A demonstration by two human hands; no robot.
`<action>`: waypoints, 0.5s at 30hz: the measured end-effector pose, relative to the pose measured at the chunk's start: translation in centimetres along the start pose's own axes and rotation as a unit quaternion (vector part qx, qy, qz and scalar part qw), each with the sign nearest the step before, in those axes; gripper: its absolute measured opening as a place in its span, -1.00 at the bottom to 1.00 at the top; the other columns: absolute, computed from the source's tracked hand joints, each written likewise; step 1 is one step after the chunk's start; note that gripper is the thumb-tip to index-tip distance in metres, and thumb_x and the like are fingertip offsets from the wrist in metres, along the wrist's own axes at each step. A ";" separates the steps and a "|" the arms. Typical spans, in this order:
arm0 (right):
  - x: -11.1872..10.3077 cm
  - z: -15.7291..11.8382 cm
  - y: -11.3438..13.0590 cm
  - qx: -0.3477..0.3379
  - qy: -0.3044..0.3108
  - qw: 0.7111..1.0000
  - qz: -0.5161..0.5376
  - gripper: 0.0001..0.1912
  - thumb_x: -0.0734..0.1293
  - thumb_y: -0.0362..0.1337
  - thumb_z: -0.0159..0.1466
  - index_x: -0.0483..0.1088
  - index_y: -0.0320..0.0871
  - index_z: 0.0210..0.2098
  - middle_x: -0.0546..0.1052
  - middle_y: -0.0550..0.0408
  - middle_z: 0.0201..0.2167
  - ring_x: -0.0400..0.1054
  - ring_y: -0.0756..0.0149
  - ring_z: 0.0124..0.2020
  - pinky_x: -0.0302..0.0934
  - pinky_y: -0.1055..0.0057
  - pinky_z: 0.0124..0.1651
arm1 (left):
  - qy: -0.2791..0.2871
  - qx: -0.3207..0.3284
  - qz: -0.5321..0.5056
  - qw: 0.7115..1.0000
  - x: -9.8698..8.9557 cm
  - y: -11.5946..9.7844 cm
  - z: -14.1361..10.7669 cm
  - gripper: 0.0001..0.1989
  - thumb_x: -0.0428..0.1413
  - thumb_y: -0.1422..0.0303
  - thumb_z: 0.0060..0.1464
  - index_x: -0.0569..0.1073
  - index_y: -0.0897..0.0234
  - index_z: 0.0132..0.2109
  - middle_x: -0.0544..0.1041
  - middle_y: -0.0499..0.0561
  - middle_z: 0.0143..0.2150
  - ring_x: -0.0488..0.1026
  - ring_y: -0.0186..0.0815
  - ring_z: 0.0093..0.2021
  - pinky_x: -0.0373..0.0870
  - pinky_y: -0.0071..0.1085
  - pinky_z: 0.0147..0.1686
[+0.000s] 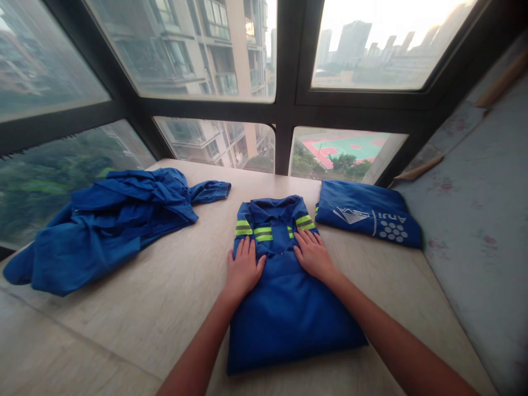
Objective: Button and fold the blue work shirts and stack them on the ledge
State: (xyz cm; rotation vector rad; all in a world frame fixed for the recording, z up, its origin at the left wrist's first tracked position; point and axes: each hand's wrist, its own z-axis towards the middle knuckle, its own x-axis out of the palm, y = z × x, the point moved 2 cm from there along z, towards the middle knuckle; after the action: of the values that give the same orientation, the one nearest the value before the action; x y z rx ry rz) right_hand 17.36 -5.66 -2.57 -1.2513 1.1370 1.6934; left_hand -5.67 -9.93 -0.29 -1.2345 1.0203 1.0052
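Note:
In front of me lies a blue work jacket [289, 313], its sides folded in and its collar pointing at the window. Yellow-green reflective stripes cross its chest and shoulders. My left hand [246, 267] rests flat on the jacket's left edge just below the stripes, fingers outstretched. On the opposite edge, my right hand [312, 254] presses down with spread fingers, its tips touching the striped part. Neither hand grips the cloth.
A crumpled blue garment [124, 225] lies to the left, one sleeve reaching right. At the back right sits a folded blue garment [367, 212] with white lettering. Dark window frames [284, 115] border the pale ledge [198, 264]; a patterned wall [478, 220] stands on the right.

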 end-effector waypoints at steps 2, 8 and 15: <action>-0.2 -1.6 0.0 -0.004 -0.005 1.000 0.025 -0.47 0.09 -0.09 0.39 0.26 -0.17 0.26 0.24 -0.04 0.32 0.07 0.08 0.34 -0.07 0.06 0.36 | 0.001 0.000 -0.024 1.000 -0.7 0.5 -1.3 -0.44 -0.07 0.06 0.24 0.31 0.26 0.26 0.24 0.27 0.35 0.14 0.05 0.34 0.00 0.07 0.30; -2.5 0.5 -0.7 0.008 -0.083 0.996 0.042 -0.45 0.02 -0.26 0.38 0.20 -0.37 0.28 0.17 -0.17 0.35 -0.05 0.15 0.40 -0.07 0.19 0.39 | -0.085 -0.026 -0.012 0.996 -3.2 2.2 1.9 -0.39 -0.11 0.16 0.27 0.17 0.45 0.33 0.05 0.36 0.42 -0.03 0.05 0.42 0.02 0.03 0.31; -0.4 5.6 -0.7 0.024 -0.001 0.999 -0.024 -0.41 0.11 -0.22 0.34 0.13 -0.34 0.32 0.13 -0.18 0.37 -0.05 0.05 0.39 -0.14 0.06 0.38 | -0.008 -0.001 0.015 1.000 0.4 1.0 7.5 -0.37 -0.10 0.12 0.26 0.17 0.39 0.35 0.04 0.32 0.43 -0.06 0.03 0.43 -0.14 0.11 0.34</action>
State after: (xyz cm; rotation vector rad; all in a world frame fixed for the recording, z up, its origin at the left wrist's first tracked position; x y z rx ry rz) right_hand 16.32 -0.19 -1.59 -1.2367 1.1309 1.6219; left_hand -6.11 -2.35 -0.49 -1.2145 1.0283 1.0380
